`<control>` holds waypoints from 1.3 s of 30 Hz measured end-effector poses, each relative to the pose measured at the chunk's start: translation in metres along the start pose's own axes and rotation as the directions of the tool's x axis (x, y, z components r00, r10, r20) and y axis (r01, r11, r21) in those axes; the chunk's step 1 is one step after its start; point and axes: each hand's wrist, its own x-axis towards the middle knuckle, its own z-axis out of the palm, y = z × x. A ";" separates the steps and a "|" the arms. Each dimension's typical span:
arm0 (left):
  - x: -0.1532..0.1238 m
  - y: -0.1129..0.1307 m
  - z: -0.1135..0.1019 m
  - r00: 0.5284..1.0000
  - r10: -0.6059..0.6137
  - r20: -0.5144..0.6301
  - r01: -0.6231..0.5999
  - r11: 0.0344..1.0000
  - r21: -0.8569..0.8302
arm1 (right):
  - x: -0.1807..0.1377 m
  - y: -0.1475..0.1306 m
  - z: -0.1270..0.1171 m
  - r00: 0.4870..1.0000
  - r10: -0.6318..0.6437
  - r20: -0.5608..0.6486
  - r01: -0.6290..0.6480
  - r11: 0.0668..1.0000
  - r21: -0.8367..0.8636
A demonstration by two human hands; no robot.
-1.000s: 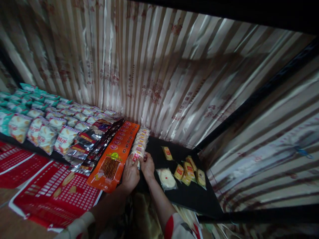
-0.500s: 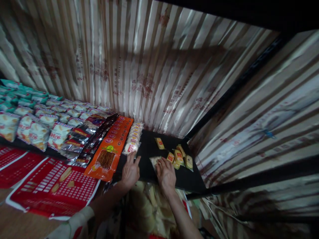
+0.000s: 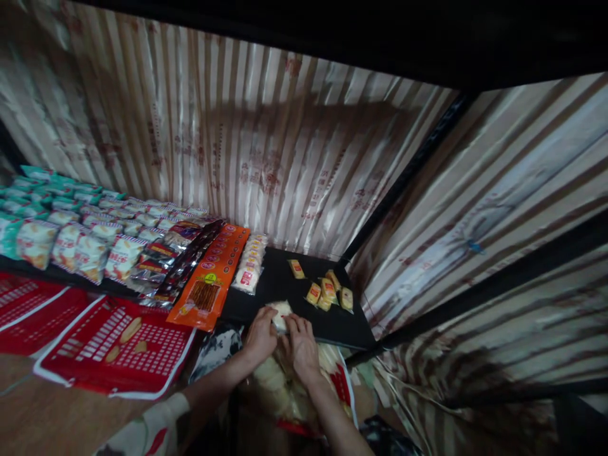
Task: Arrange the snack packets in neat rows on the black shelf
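Red plastic basket (image 3: 137,378), before the black shelf (image 3: 281,275), holds tan pieces (image 3: 131,330); another red basket (image 3: 342,384), pale packets (image 3: 272,382). Left hand (image 3: 261,335) and right hand (image 3: 303,347) together pinch a clear-wrapped cracker (image 3: 280,315) at the shelf's edge.

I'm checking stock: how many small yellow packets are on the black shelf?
6 yellow packets: one alone, then five clustered to its right: left, middle, front, back, right. More may be hidden beneath.
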 end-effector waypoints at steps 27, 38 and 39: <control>0.014 -0.030 -0.052 0.888 -0.460 -0.020 0.310 0.629 -0.713 | 0.025 -0.056 0.009 0.739 0.455 0.497 -0.475 -0.173 0.863; 0.004 -0.046 -0.047 0.743 -0.659 -0.114 0.292 0.473 -0.831 | 0.055 -0.077 0.021 0.771 0.415 0.483 -0.477 -0.126 0.870; 0.003 -0.048 -0.044 0.740 -0.657 -0.143 0.274 0.489 -0.828 | 0.055 -0.081 0.027 0.791 0.394 0.468 -0.451 -0.140 0.881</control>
